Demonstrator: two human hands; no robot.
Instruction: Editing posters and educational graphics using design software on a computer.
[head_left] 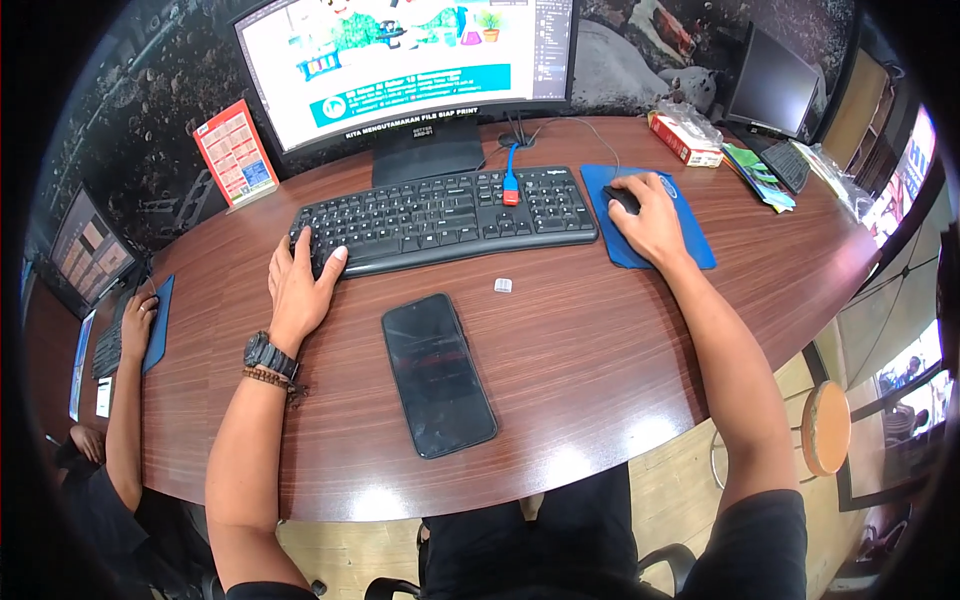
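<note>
My left hand [298,290] rests at the left end of a black keyboard [435,222], its fingers spread over the keys. A black watch [268,352] and a beaded bracelet are on that wrist. Over a black computer mouse [625,199], my right hand [652,222] is curled, with the mouse partly hidden under the fingers. Beneath it lies a blue mouse pad [692,240]. A blue cable with a red plug [511,190] lies across the keyboard. In front of the keyboard are a small pale grey piece [503,286] and a black phone [440,375] with a dark screen.
A lit monitor [420,80] showing a colourful design stands behind the keyboard. Left of it is a red desk calendar card [236,155]. At the right are a red-and-white box [690,142], leaflets and a second monitor [772,85]. Another person's hand [139,322] is at the far left.
</note>
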